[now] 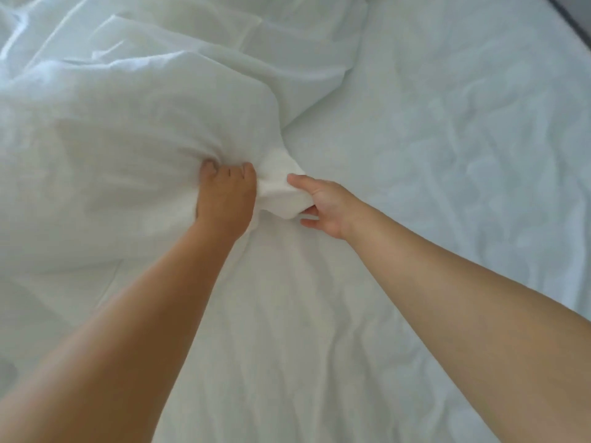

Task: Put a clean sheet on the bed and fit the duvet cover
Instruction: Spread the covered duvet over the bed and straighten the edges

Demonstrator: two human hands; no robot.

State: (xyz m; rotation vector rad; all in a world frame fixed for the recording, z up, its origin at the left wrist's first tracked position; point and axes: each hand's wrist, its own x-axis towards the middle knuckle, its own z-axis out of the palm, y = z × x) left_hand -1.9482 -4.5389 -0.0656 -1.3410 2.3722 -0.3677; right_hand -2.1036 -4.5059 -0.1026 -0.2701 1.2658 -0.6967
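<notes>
Head view looks down two bare forearms reaching forward over a bed (463, 155). The duvet cover (128, 123), white and crumpled, lies heaped across the left half of the picture. Its bulk runs from the far upper left down toward the person, with long folds slanting the same way. More wrinkled white cloth spreads flat beneath the arms.

The left hand (225, 199) is knuckles-up, its fingers curled down and clenched into the cover at the edge of the heap, so the cloth puckers around them. A bunched corner (281, 190) of white fabric sticks out to the right of that grip, pointing toward the right hand (323, 206). The right hand pinches this tuft, thumb on top and fingers curled beneath it. The two hands sit near each other with only the tuft between them.

To the right, the bed surface is pale, bluish-white and flatter, with a faint pattern and shallow creases. A dark strip (572, 17) crosses the top right corner beyond the bed's edge; what it is cannot be told.
</notes>
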